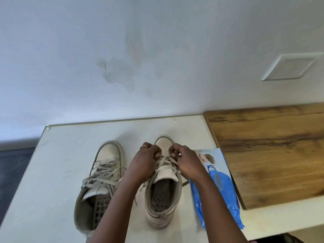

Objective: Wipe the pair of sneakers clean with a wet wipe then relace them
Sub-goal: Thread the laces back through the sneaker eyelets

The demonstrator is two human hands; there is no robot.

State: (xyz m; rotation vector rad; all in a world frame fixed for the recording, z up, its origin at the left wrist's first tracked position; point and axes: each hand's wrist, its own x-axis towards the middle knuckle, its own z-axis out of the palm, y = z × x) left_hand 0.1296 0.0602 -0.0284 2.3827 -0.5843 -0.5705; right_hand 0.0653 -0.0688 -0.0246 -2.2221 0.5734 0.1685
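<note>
Two sneakers, one wipes pack [220, 186]. My left hand [147, 158] and right hand [185, 160] each pinch the lace [164, 157] above the sneaker [163, 207] under my fingers. Its toe points away from me, its length running front to back. The second sneaker [105, 172] stands left of my fingers, the pack just right of them.

Head camera looks steeply down from close above the table [61, 155], facing the wall [157, 50]
</note>
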